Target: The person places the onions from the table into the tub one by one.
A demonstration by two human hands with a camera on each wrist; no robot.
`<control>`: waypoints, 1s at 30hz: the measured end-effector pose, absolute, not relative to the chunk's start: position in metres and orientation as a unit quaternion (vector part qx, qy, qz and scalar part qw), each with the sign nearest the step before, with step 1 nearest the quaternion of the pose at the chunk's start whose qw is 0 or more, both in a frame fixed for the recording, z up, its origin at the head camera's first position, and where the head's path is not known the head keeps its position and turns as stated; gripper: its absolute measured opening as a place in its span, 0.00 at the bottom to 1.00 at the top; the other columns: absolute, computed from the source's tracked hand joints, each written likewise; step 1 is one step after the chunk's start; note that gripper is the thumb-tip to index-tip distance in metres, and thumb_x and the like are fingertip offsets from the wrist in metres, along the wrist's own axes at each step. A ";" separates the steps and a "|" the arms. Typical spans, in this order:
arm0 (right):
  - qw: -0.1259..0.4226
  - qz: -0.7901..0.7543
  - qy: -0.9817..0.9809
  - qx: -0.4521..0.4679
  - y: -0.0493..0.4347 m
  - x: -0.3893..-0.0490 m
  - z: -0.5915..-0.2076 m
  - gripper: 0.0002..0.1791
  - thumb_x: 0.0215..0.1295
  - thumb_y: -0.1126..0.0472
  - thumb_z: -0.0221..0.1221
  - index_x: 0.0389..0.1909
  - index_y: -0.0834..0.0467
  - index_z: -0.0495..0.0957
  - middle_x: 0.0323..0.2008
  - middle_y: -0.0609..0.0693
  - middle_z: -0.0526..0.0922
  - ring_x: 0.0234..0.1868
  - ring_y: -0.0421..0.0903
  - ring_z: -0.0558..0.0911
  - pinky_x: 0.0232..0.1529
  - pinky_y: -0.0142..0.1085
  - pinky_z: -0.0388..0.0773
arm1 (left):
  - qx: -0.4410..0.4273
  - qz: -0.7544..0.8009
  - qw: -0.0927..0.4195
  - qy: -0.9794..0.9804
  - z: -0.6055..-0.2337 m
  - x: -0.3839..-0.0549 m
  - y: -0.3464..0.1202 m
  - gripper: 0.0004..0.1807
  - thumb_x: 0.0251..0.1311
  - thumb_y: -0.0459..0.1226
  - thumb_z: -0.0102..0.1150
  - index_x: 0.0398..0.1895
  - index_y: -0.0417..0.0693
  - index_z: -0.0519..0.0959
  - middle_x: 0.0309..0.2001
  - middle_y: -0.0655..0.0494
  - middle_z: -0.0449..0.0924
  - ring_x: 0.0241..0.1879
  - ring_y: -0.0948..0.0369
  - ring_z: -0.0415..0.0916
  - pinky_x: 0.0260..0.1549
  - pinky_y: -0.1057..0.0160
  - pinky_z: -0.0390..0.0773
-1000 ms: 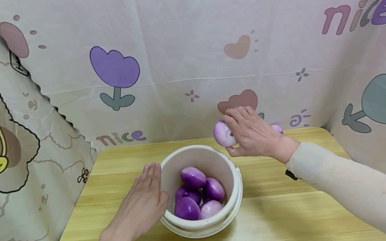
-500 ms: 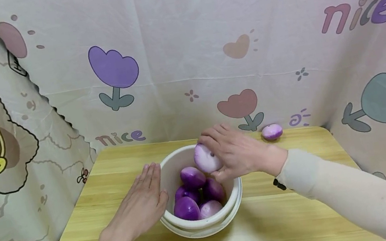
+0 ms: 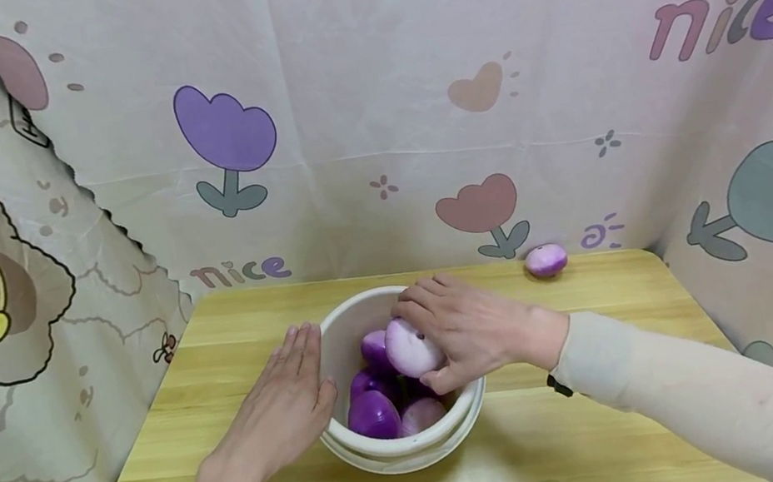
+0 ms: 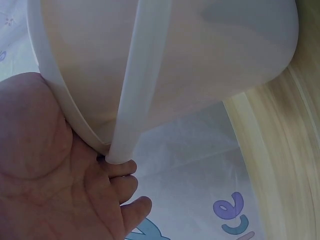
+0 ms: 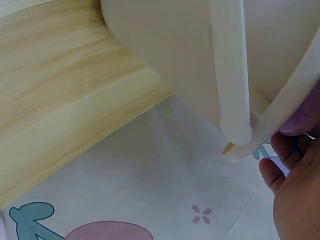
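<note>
A white bucket stands on the table with several purple onions inside. Inside its mouth, at the right side, my right hand grips a pale purple onion with its root end facing left. In the right wrist view, part of a purple onion shows behind the rim beside my fingers. My left hand rests against the bucket's left rim, its fingers straight. The left wrist view shows the palm against the rim, close to the bucket's handle.
Another purple onion lies at the back right of the wooden table, near its far edge. A patterned curtain hangs right behind the table and along both sides.
My right hand has carried the onion left and down, from beside the bucket's rim into its mouth. The onion at the back right has come into full view. My left hand stays put.
</note>
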State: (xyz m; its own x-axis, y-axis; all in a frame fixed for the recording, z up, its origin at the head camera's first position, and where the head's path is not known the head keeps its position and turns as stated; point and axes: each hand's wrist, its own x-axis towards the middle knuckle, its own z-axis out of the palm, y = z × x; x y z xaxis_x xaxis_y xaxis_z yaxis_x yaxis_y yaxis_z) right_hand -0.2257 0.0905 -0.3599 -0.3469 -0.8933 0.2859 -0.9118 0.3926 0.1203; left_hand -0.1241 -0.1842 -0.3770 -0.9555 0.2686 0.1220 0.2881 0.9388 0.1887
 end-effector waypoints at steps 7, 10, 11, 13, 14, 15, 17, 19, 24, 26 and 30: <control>0.163 0.011 -0.806 0.569 0.092 -0.225 -0.365 0.44 0.54 0.25 0.50 0.61 0.54 0.68 0.53 0.47 0.73 0.51 0.45 0.71 0.49 0.38 0.67 | -0.139 -0.106 0.046 -0.984 -0.377 -0.125 -0.184 0.37 0.72 0.47 0.39 0.75 0.33 0.49 0.76 0.37 0.47 0.76 0.43 0.44 0.74 0.43 0.52; 0.167 0.004 -0.802 0.574 0.092 -0.225 -0.368 0.44 0.56 0.24 0.48 0.63 0.53 0.67 0.52 0.47 0.73 0.49 0.46 0.71 0.48 0.39 0.67 | -0.136 -0.107 0.045 -0.984 -0.377 -0.125 -0.184 0.37 0.72 0.47 0.39 0.76 0.33 0.48 0.76 0.37 0.46 0.77 0.43 0.43 0.74 0.43 0.51; 0.166 0.003 -0.803 0.572 0.092 -0.225 -0.369 0.45 0.56 0.24 0.48 0.63 0.53 0.67 0.52 0.47 0.72 0.48 0.46 0.71 0.48 0.39 0.67 | -0.136 -0.107 0.045 -0.984 -0.378 -0.125 -0.184 0.37 0.72 0.47 0.39 0.76 0.34 0.48 0.76 0.37 0.46 0.77 0.43 0.43 0.74 0.43 0.51; 0.164 0.005 -0.807 0.568 0.093 -0.224 -0.370 0.45 0.56 0.24 0.49 0.63 0.53 0.67 0.53 0.47 0.72 0.47 0.46 0.71 0.49 0.39 0.67 | -0.133 -0.100 0.043 -0.985 -0.378 -0.125 -0.184 0.37 0.72 0.48 0.38 0.76 0.35 0.48 0.77 0.38 0.45 0.77 0.44 0.42 0.74 0.43 0.51; 0.165 0.005 -0.809 0.565 0.094 -0.224 -0.371 0.45 0.56 0.24 0.49 0.63 0.53 0.67 0.53 0.47 0.72 0.47 0.46 0.71 0.50 0.39 0.68 | -0.131 -0.096 0.043 -0.986 -0.378 -0.125 -0.184 0.37 0.72 0.48 0.38 0.76 0.35 0.48 0.77 0.39 0.45 0.77 0.44 0.41 0.74 0.43 0.50; 0.166 0.006 -0.810 0.562 0.094 -0.223 -0.372 0.45 0.56 0.24 0.50 0.63 0.53 0.68 0.53 0.47 0.72 0.47 0.47 0.71 0.50 0.40 0.68 | -0.130 -0.091 0.043 -0.986 -0.378 -0.125 -0.184 0.37 0.72 0.49 0.38 0.76 0.36 0.48 0.77 0.39 0.44 0.77 0.45 0.41 0.74 0.43 0.50; 0.170 0.007 -0.813 0.557 0.095 -0.222 -0.372 0.44 0.56 0.24 0.50 0.63 0.53 0.68 0.53 0.47 0.73 0.48 0.47 0.71 0.50 0.40 0.68 | -0.130 -0.083 0.043 -0.987 -0.377 -0.125 -0.184 0.37 0.72 0.50 0.38 0.76 0.36 0.48 0.77 0.40 0.44 0.77 0.45 0.41 0.74 0.42 0.49; 0.175 0.011 -0.814 0.553 0.096 -0.222 -0.372 0.44 0.56 0.24 0.51 0.63 0.52 0.68 0.53 0.47 0.73 0.48 0.47 0.71 0.51 0.41 0.68 | -0.129 -0.074 0.044 -0.988 -0.376 -0.126 -0.184 0.38 0.72 0.50 0.38 0.77 0.37 0.47 0.77 0.41 0.44 0.77 0.46 0.40 0.75 0.43 0.48; 0.217 0.009 -0.829 0.516 0.110 -0.225 -0.370 0.44 0.60 0.27 0.50 0.64 0.57 0.69 0.56 0.52 0.75 0.56 0.51 0.72 0.55 0.45 0.69 | -0.129 -0.069 0.047 -0.988 -0.375 -0.125 -0.183 0.38 0.72 0.51 0.39 0.76 0.37 0.48 0.77 0.41 0.45 0.77 0.46 0.41 0.75 0.43 0.48; 0.238 0.012 -0.842 0.484 0.120 -0.231 -0.369 0.43 0.61 0.29 0.52 0.64 0.60 0.69 0.57 0.56 0.75 0.58 0.53 0.72 0.56 0.47 0.69 | -0.129 -0.070 0.044 -0.988 -0.376 -0.125 -0.182 0.38 0.72 0.51 0.39 0.76 0.36 0.48 0.77 0.40 0.45 0.77 0.45 0.41 0.75 0.43 0.48; 0.259 0.026 -0.872 0.415 0.150 -0.251 -0.366 0.43 0.58 0.34 0.59 0.64 0.62 0.68 0.58 0.58 0.73 0.58 0.56 0.72 0.58 0.51 0.69 | -0.130 -0.075 0.044 -0.988 -0.376 -0.124 -0.182 0.38 0.73 0.51 0.39 0.76 0.35 0.49 0.77 0.39 0.45 0.77 0.45 0.42 0.74 0.43 0.50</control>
